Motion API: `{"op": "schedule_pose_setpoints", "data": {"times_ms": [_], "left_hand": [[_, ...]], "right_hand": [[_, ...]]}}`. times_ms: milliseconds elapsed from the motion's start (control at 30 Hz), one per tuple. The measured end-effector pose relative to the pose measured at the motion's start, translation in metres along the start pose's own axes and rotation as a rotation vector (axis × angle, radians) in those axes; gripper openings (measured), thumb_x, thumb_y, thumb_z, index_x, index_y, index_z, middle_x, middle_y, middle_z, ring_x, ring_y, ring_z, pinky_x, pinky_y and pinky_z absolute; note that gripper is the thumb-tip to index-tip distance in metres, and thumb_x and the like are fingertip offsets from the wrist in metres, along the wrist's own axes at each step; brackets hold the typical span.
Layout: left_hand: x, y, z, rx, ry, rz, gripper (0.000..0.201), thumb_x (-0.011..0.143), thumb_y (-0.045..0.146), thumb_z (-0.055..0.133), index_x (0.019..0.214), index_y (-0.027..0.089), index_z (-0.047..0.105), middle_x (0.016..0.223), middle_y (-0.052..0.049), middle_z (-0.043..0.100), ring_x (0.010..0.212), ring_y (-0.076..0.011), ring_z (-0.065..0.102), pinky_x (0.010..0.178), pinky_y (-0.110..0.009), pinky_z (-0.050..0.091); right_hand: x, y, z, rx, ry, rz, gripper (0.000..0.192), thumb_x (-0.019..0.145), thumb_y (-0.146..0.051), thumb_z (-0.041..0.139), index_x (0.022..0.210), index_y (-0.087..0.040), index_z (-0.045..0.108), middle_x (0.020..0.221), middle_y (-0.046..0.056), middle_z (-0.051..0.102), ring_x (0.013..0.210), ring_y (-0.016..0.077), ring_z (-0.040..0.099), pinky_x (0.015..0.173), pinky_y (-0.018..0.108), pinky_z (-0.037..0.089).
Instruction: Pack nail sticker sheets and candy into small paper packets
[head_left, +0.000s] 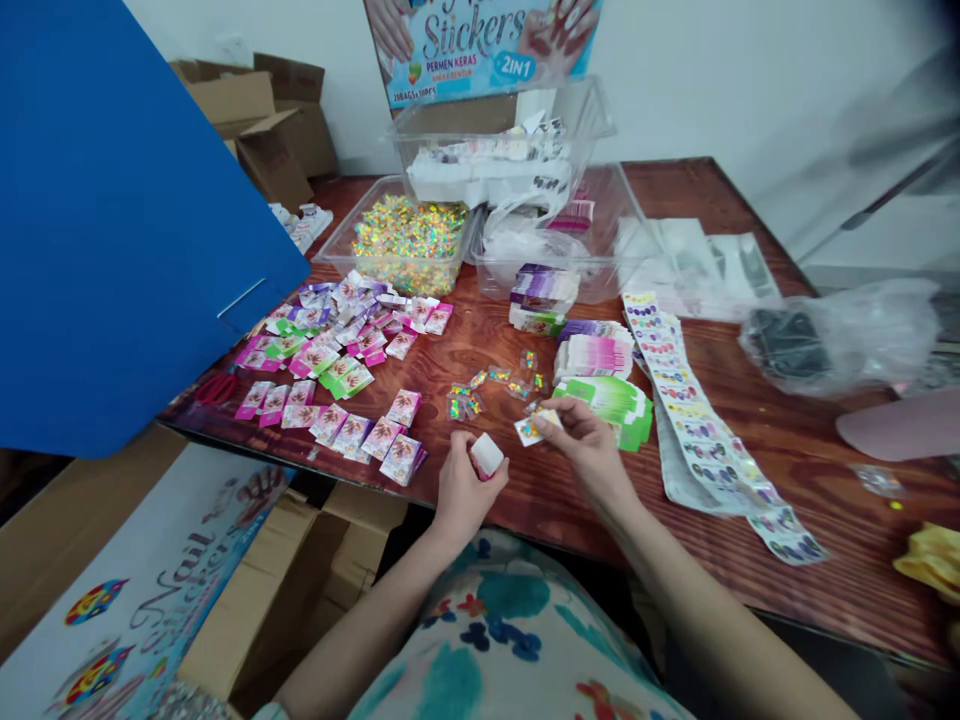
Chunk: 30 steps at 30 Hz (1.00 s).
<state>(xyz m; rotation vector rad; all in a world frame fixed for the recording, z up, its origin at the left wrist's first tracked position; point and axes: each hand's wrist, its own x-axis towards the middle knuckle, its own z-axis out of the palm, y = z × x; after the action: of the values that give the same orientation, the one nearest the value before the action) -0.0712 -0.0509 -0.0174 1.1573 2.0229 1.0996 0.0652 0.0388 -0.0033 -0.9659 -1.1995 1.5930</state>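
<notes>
Left grip [466,485] closes around a small white packet [487,455]. Right grip [589,440], just beside it, pinches a sticker strip [534,428] between fingertips. Loose candies [491,385] lie on the counter [750,400] just beyond both grips.

Loose candies [495,385] lie between packets [337,360] and stacks [600,375].

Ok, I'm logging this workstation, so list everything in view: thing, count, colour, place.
table: one, reddish-brown wood, centre
small packets: dozens, pink, purple, green, table left
wrapped candies: about ten, iridescent, table centre
candy tub: one, clear, back left
flat packet stacks: several, pink, green, purple, centre right
sticker strips: several, multicoloured, right
blue board: one, left
cardboard boxes: several, brown, back left
left hand: holds white packet
right hand: holds small sticker sheet
</notes>
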Motion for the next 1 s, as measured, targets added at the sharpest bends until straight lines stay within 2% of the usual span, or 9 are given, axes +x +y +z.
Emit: {"op": "schedule_pose_setpoints", "data": {"times_ms": [67,233,433,567,667,833,900,1000], "left_hand": [[-0.001,0.002,-0.001,0.158,-0.013,0.017,0.033,0.075,0.028,0.067,0.094,0.022,0.041,0.084,-0.002,0.061,0.078,-0.0207,0.063,0.068,-0.029,0.044],[-0.005,0.008,0.002,0.341,0.013,0.042,0.030,0.078,0.026,0.064,0.096,0.023,0.039,0.087,-0.005,0.064,0.086,-0.0258,0.066,0.069,-0.031,0.045],[-0.008,0.006,0.005,0.398,0.022,0.211,0.038,0.073,0.018,0.066,0.101,0.023,0.042,0.095,-0.007,0.062,0.094,-0.0267,0.063,0.077,-0.036,0.048],[-0.009,0.004,0.004,0.389,0.019,0.231,0.035,0.075,0.016,0.064,0.102,0.022,0.042,0.098,-0.008,0.063,0.096,-0.0269,0.063,0.079,-0.037,0.048],[-0.009,0.004,0.004,0.390,-0.019,0.229,0.034,0.076,0.019,0.064,0.102,0.021,0.042,0.096,-0.010,0.065,0.092,-0.0285,0.066,0.076,-0.036,0.049],[-0.008,0.008,0.005,0.366,-0.032,0.186,0.034,0.077,0.029,0.067,0.100,0.021,0.043,0.091,-0.010,0.068,0.086,-0.0297,0.069,0.069,-0.034,0.048],[-0.007,0.010,0.005,0.344,-0.020,0.171,0.034,0.075,0.029,0.068,0.099,0.022,0.044,0.089,-0.009,0.069,0.085,-0.0292,0.069,0.068,-0.033,0.048],[-0.005,0.010,0.005,0.336,-0.001,0.152,0.033,0.074,0.026,0.068,0.097,0.023,0.044,0.086,-0.007,0.069,0.082,-0.0277,0.069,0.066,-0.031,0.047]], "right_hand": [[-0.006,-0.007,0.003,-0.054,0.020,-0.136,0.029,0.071,-0.039,0.079,0.091,-0.024,0.063,0.080,-0.001,0.065,0.068,0.0142,0.061,0.060,0.026,0.050],[-0.019,-0.003,0.017,-0.483,-0.139,-0.364,0.014,0.082,-0.032,0.069,0.092,-0.022,0.067,0.083,0.002,0.067,0.071,0.0172,0.062,0.066,0.029,0.049],[-0.013,0.000,0.015,-0.701,-0.151,-0.499,0.016,0.087,-0.033,0.062,0.093,-0.021,0.072,0.081,0.006,0.062,0.074,0.0194,0.062,0.065,0.031,0.051],[-0.016,-0.006,0.014,-0.792,-0.134,-0.602,0.021,0.092,-0.024,0.053,0.098,-0.022,0.073,0.085,0.007,0.060,0.079,0.0196,0.062,0.069,0.031,0.052],[-0.019,-0.011,0.016,-0.795,-0.131,-0.619,0.021,0.091,-0.022,0.054,0.098,-0.022,0.073,0.085,0.007,0.062,0.077,0.0187,0.063,0.067,0.030,0.052],[-0.018,-0.015,0.016,-0.636,-0.116,-0.547,0.013,0.087,-0.022,0.061,0.087,-0.022,0.074,0.073,0.003,0.062,0.066,0.0162,0.061,0.059,0.027,0.049],[-0.017,-0.014,0.015,-0.669,-0.126,-0.545,0.013,0.087,-0.022,0.061,0.085,-0.022,0.074,0.072,0.003,0.062,0.066,0.0165,0.061,0.059,0.028,0.049],[-0.017,-0.014,0.012,-0.794,-0.232,-0.614,0.018,0.090,-0.020,0.056,0.088,-0.024,0.074,0.075,0.005,0.065,0.071,0.0187,0.060,0.064,0.031,0.048]]}}
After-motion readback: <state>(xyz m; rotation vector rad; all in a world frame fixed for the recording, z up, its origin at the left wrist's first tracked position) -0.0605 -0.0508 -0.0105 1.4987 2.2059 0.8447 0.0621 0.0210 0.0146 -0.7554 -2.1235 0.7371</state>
